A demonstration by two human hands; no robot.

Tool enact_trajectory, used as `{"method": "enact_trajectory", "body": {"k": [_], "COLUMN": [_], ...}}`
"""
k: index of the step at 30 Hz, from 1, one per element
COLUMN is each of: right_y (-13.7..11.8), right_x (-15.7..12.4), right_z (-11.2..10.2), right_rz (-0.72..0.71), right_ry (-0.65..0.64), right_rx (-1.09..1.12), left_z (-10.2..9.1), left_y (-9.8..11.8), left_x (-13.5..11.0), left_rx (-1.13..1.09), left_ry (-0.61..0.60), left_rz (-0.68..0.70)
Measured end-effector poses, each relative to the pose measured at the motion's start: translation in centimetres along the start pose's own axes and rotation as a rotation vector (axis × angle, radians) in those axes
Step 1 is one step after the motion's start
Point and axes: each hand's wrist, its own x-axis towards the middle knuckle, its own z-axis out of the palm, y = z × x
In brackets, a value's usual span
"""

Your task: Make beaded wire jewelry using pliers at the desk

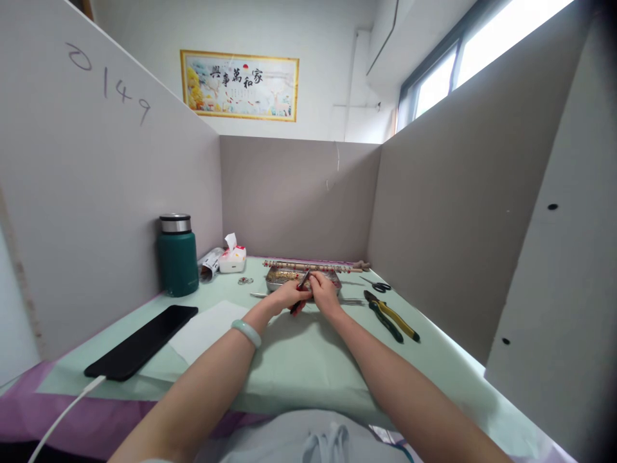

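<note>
Slim hand tool point(303, 281) is being gripped by the left hand point(290, 294) near the metal tray point(276, 279), the right hand point(322, 291) being held close beside; whether anything is being pinched there cannot be told. Light, stiff handling is being suggested, best controlled from the near end.

Shallow silver metal tray point(276, 287); inside, small gold-coloured pieces point(284, 275). Left of tray: dark teal cylindrical bottle point(178, 262), silver collar; white box-shaped tissue packet point(232, 260), red-pink print. Right of tray: long metal pliers point(385, 321), one handle dark green, one yellow. Beneath tray: plain pale green sheet point(308, 360).
</note>
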Motion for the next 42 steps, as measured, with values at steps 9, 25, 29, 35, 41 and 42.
{"method": "enact_trajectory", "body": {"k": [9, 25, 29, 35, 41, 42], "right_y": [0.5, -0.2, 0.1, 0.0, -0.3, -0.3], "right_x": [0.3, 0.2, 0.4, 0.2, -0.2, -0.2], "right_z": [0.0, -0.2, -0.1, -0.2, -0.3, -0.3], "right_rz": [0.028, 0.006, 0.056, -0.028, -0.076, -0.078], "right_ry": [-0.008, 0.002, -0.022, -0.011, 0.027, 0.029], "right_rx": [0.056, 0.029, 0.065, -0.081, -0.263, -0.275], "left_z": [-0.4, -0.6, -0.5, -0.5, -0.3, -0.3], "left_y": [-0.6, -0.7, -0.6, -0.4, -0.1, -0.1], "left_x": [0.8, 0.8, 0.7, 0.5, 0.4, 0.4], "left_rx": [0.415, 0.843, 0.829, 0.86, 0.907, 0.904], "left_ry": [0.192, 0.36, 0.344, 0.335, 0.37, 0.372], "left_rz": [0.007, 0.1, 0.101, 0.096, 0.042, 0.037]}}
